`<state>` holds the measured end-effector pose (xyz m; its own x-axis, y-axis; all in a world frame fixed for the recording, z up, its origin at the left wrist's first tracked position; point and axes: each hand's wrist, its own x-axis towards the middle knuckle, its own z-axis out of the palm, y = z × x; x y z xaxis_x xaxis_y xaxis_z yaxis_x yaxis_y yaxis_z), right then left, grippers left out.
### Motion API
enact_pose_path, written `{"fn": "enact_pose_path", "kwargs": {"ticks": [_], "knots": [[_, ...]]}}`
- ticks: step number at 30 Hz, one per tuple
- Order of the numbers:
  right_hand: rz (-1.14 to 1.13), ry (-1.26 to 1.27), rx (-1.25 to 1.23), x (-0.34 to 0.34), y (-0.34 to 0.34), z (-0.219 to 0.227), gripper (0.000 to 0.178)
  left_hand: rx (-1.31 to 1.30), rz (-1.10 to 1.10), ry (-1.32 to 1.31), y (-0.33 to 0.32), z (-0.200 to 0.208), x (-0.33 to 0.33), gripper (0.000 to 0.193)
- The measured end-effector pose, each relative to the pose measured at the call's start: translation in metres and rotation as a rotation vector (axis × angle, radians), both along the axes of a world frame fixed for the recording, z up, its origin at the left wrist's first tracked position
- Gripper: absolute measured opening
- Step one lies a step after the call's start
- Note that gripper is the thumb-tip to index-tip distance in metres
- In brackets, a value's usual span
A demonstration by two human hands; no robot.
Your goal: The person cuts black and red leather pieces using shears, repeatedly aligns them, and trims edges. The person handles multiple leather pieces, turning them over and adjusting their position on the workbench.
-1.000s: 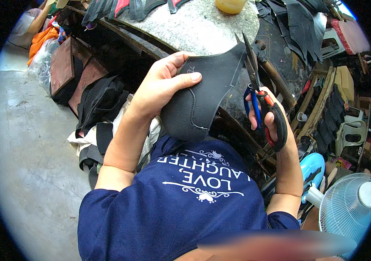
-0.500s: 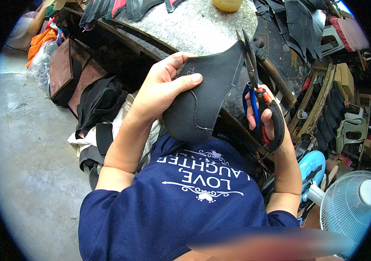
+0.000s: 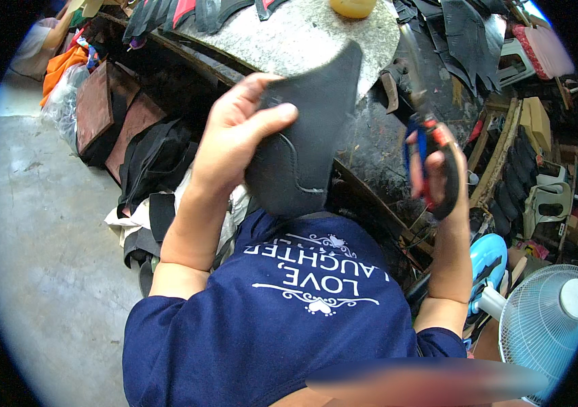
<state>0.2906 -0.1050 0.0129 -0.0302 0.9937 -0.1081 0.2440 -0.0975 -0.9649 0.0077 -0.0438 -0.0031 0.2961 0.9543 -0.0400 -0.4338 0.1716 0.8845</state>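
My left hand [image 3: 238, 129] is closed on the upper left edge of a black leather shoe-upper piece [image 3: 302, 136], thumb on top. A stitched curved seam crosses the piece, and its narrow tip points up and away. To the right, apart from the leather, my right hand [image 3: 448, 176] grips a pair of scissors [image 3: 451, 183] with black and red handles. Their blades point away over the bench and are smeared by motion. A slim blue thing [image 3: 411, 146] lies along the scissor handles in the same hand; its kind is unclear.
A pale round slab [image 3: 289, 51] on the dark workbench [image 3: 370, 139] bears a yellowish container [image 3: 353, 7] and black and red cut pieces [image 3: 211, 13]. Black scraps [image 3: 462, 41] lie far right. A brown-handled tool [image 3: 390, 93] rests near the scissors. A fan [image 3: 546, 325] stands near right.
My right hand has moved right with the scissors, away from the leather's edge. My left hand and the leather piece have shifted slightly left, and the piece has tilted.
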Motion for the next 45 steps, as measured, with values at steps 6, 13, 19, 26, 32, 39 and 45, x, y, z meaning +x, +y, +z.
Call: {"fn": "enact_pose_path", "kwargs": {"ticks": [6, 13, 19, 26, 32, 39, 45], "knots": [[-0.297, -0.784, -0.03, 0.089, 0.079, 0.005, 0.038, 0.053, 0.231, -0.21, 0.008, 0.028, -0.03, 0.034], [-0.247, -1.255, 0.047, 0.119, 0.105, -0.03, 0.048, 0.184, 0.234, -0.342, -0.012, 0.054, -0.036, 0.054], [0.048, -1.006, 0.483, 0.065, 0.083, -0.009, 0.039, 0.197, 0.234, -0.375, -0.015, 0.057, -0.033, 0.052], [-0.006, -1.186, 0.63, 0.052, 0.087, -0.026, 0.04, -0.022, 0.109, -0.469, -0.004, 0.036, -0.019, 0.043], [-0.166, -1.335, 0.574, 0.099, 0.121, -0.045, 0.039, -0.179, -0.041, -0.363, -0.003, 0.008, 0.019, 0.047], [-0.114, -0.785, 0.51, 0.065, 0.086, 0.02, 0.037, -0.442, -0.191, -0.447, -0.012, -0.025, 0.055, 0.039], [0.385, -0.578, 0.151, 0.011, 0.017, 0.06, 0.027, -0.356, -0.277, -0.475, -0.034, -0.023, 0.09, 0.038]]}}
